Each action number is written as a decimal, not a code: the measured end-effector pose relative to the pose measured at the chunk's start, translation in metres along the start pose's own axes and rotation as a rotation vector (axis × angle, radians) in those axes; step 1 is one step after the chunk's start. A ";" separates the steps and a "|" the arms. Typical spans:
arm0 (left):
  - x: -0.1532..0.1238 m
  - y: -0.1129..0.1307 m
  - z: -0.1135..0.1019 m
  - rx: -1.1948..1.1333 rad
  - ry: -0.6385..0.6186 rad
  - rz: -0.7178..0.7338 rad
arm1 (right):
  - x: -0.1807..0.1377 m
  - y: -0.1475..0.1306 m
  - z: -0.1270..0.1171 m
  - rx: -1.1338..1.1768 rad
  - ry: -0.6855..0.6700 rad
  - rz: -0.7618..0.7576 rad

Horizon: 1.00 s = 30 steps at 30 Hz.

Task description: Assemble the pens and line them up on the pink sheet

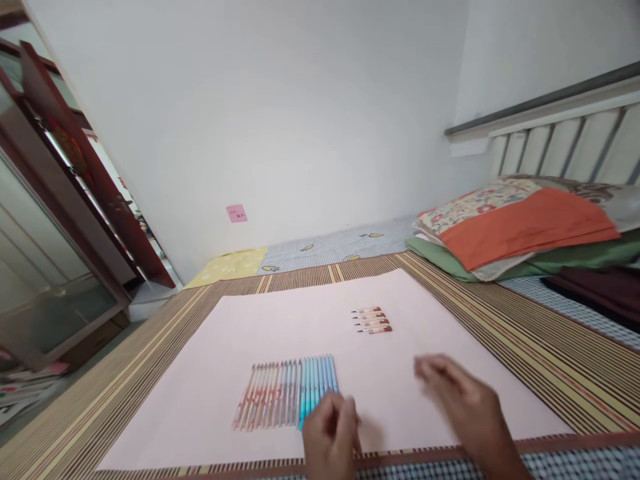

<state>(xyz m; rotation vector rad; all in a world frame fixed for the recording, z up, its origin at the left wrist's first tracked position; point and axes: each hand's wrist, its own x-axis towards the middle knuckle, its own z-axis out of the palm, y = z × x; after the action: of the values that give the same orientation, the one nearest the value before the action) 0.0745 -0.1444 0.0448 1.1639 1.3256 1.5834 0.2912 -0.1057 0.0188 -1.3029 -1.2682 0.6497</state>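
A row of slim pens (270, 397) lies side by side on a large pale pink sheet (200, 360). Their colours run from reddish and grey on the left to light blue on the right. My left hand (330, 430) is curled closed over the lower right end of the row and hides part of the blue pens (319, 373); whatever its fingers hold, if anything, is out of sight. To the right, above the sheet, my right hand (460, 400) is slightly blurred, its fingers pressed together with nothing visible in them. Several short, dark-tipped pen-like pieces with brown ends (373, 321) lie farther back.
A striped mat (165, 347) lies under the sheet on a bed. Folded cloths and an orange-and-floral pillow (525, 223) are piled at the right, near a radiator (565, 143). A pink note (237, 213) is on the wall. An open door (95, 167) stands left.
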 end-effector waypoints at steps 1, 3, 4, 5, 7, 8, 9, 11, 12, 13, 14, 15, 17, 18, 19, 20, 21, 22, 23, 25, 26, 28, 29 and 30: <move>0.020 0.008 0.017 -0.200 0.023 -0.058 | 0.026 -0.004 0.000 0.046 0.184 0.013; 0.057 0.019 0.044 -0.619 0.086 -0.234 | 0.071 -0.006 0.006 0.128 0.392 -0.015; 0.074 0.022 0.053 -0.754 0.146 -0.321 | 0.088 -0.004 0.011 0.134 0.412 -0.032; 0.087 0.023 0.058 -0.850 0.185 -0.383 | 0.101 0.001 0.018 0.100 0.398 -0.039; 0.106 0.016 0.062 -0.967 0.196 -0.456 | 0.115 0.017 0.033 -0.038 0.294 -0.089; 0.111 0.010 0.060 -0.998 0.191 -0.474 | 0.118 0.028 0.041 -0.130 0.217 -0.139; 0.114 0.003 0.057 -1.017 0.185 -0.483 | 0.119 0.039 0.049 -0.227 0.144 -0.200; 0.117 -0.010 0.047 -1.036 0.205 -0.490 | 0.118 0.059 0.062 -0.396 0.033 -0.281; 0.118 -0.015 0.041 -1.043 0.224 -0.494 | 0.117 0.068 0.068 -0.470 -0.006 -0.295; 0.119 -0.019 0.035 -1.050 0.242 -0.495 | 0.115 0.075 0.072 -0.535 -0.036 -0.294; 0.121 -0.021 0.030 -1.054 0.255 -0.496 | 0.114 0.079 0.075 -0.595 -0.062 -0.287; 0.123 -0.023 0.025 -1.058 0.266 -0.496 | 0.114 0.082 0.078 -0.648 -0.087 -0.281; 0.127 -0.023 0.018 -1.058 0.269 -0.505 | 0.113 0.084 0.081 -0.729 -0.135 -0.279; 0.129 -0.023 0.016 -1.056 0.270 -0.505 | 0.113 0.084 0.083 -0.757 -0.154 -0.280; 0.131 -0.023 0.015 -1.054 0.270 -0.505 | 0.113 0.083 0.084 -0.778 -0.168 -0.280; 0.133 -0.023 0.014 -1.053 0.268 -0.506 | 0.113 0.082 0.085 -0.794 -0.178 -0.279; 0.135 -0.023 0.013 -1.053 0.263 -0.511 | 0.113 0.081 0.086 -0.806 -0.184 -0.276; 0.136 -0.023 0.012 -1.057 0.255 -0.521 | 0.114 0.080 0.086 -0.817 -0.187 -0.269; 0.138 -0.024 0.009 -1.063 0.248 -0.535 | 0.114 0.080 0.087 -0.829 -0.192 -0.262; 0.141 -0.023 0.001 -1.085 0.257 -0.541 | 0.114 0.079 0.088 -0.851 -0.205 -0.250; 0.142 -0.021 -0.004 -1.097 0.283 -0.523 | 0.114 0.079 0.088 -0.858 -0.205 -0.246; 0.144 -0.018 -0.017 -1.114 0.375 -0.425 | 0.114 0.079 0.088 -0.866 -0.192 -0.243; 0.145 -0.016 -0.022 -1.111 0.415 -0.366 | 0.114 0.078 0.088 -0.869 -0.186 -0.243; 0.145 -0.015 -0.027 -1.102 0.440 -0.315 | 0.114 0.078 0.089 -0.872 -0.186 -0.243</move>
<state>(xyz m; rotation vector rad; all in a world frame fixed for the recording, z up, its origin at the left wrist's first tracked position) 0.0051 -0.0142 0.0535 -0.0650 0.5938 1.9413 0.2619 0.0462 -0.0368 -1.7553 -1.9395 0.0097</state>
